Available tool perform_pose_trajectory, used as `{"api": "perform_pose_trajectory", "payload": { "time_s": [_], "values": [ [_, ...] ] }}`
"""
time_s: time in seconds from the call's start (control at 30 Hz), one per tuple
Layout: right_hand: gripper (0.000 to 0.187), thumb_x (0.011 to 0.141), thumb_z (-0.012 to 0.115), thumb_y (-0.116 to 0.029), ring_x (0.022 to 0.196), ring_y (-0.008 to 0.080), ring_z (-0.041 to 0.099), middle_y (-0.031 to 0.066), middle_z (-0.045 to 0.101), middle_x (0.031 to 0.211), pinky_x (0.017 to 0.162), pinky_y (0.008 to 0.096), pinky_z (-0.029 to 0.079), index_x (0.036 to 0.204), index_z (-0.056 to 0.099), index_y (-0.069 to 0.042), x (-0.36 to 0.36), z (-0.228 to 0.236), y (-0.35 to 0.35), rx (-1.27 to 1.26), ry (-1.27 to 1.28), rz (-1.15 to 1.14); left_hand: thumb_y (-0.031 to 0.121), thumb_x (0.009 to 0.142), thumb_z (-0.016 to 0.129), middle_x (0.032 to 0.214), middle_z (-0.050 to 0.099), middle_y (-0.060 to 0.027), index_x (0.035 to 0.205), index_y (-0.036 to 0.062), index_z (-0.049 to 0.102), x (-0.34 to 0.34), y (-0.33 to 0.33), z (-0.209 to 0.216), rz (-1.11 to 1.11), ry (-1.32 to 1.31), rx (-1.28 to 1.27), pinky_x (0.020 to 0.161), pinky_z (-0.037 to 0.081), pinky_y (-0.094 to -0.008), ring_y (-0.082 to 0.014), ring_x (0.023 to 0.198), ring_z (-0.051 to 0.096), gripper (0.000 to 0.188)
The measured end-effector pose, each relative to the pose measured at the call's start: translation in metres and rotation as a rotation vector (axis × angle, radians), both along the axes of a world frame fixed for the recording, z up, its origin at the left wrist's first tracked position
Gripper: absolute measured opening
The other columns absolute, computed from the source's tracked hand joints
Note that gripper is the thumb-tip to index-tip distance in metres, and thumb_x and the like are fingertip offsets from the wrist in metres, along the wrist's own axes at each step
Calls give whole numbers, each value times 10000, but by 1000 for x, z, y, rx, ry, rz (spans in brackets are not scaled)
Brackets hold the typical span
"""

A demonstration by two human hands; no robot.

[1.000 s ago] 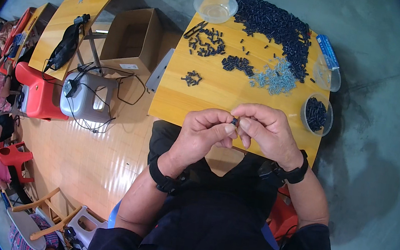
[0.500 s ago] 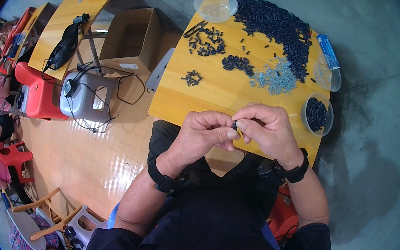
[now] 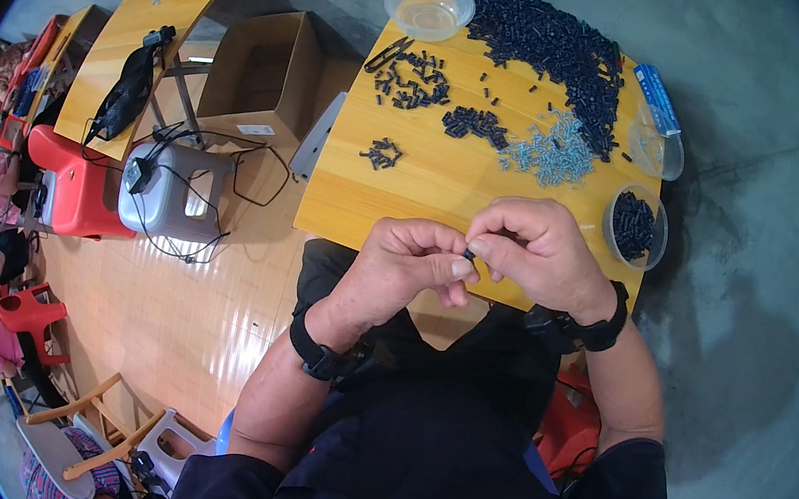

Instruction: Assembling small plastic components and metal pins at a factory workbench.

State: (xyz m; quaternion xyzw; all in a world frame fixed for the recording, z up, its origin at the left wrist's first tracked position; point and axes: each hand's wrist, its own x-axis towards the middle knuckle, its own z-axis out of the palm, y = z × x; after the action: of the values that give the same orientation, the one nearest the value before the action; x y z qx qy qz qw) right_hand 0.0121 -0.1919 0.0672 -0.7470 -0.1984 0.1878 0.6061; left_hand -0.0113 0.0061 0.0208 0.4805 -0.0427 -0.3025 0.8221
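Over the near edge of the yellow table point(image 3: 366, 195), my left hand point(image 3: 405, 262) pinches a small dark cylindrical piece point(image 3: 468, 255) between thumb and forefinger. The thumb and forefinger of my right hand point(image 3: 545, 259) are closed at the same piece from the other side. Most of the piece is hidden by the fingertips. Beyond my hands lie a small cluster of dark pieces point(image 3: 382, 153), a tight group of them point(image 3: 474, 125), a looser group point(image 3: 419, 83) and a heap of light blue bits point(image 3: 555, 153).
A large mound of dark pieces point(image 3: 548, 42) covers the far right of the table. Thread snips point(image 3: 386, 55) and a clear tub point(image 3: 391, 3) sit far left. Along the right edge are a blue box point(image 3: 655, 100) and a tub of dark pieces point(image 3: 634, 227). A cardboard box point(image 3: 258, 80) stands left.
My right hand has shifted slightly and its wrist has turned a little outward. Both hands still meet at the small dark piece.
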Motion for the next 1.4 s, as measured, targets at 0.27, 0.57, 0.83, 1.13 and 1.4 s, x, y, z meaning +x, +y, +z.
{"api": "perform_pose_trajectory", "payload": {
  "time_s": [0.27,0.57,0.83,1.13,1.4],
  "values": [
    [85,886,601,-58,610,51,559,12,616,715,540,209,446,856,638,12,-6,-2,9,-9,104,-137,46,892,622,842,686,-106,976,-26,648,1,-4,3,62,-35,110,587,553,-248,-160,660,674,114],
    [96,895,593,-60,597,57,571,17,628,716,538,203,460,857,654,4,-1,-7,0,99,185,-110,34,903,599,837,685,-106,969,-18,641,3,-8,7,73,-10,108,580,556,-243,-159,658,676,94],
    [104,904,591,-72,587,56,571,21,629,730,529,199,459,912,652,12,0,-9,-3,125,180,-101,36,899,603,819,678,-80,967,2,637,4,-11,7,91,-25,118,582,550,-239,-139,653,666,83],
    [311,971,531,-291,512,67,553,15,563,660,479,199,461,882,613,-5,-14,-8,1,273,404,-259,49,890,619,812,668,-40,979,33,657,-7,-12,10,187,-38,105,578,547,-237,-104,698,644,98],
    [589,969,380,-542,436,98,550,65,559,652,357,217,469,844,562,3,-30,-18,4,489,816,-68,3,874,619,1048,580,-76,972,-14,661,-14,-13,14,202,-186,50,790,493,-261,-130,956,567,108]
  ]
}}
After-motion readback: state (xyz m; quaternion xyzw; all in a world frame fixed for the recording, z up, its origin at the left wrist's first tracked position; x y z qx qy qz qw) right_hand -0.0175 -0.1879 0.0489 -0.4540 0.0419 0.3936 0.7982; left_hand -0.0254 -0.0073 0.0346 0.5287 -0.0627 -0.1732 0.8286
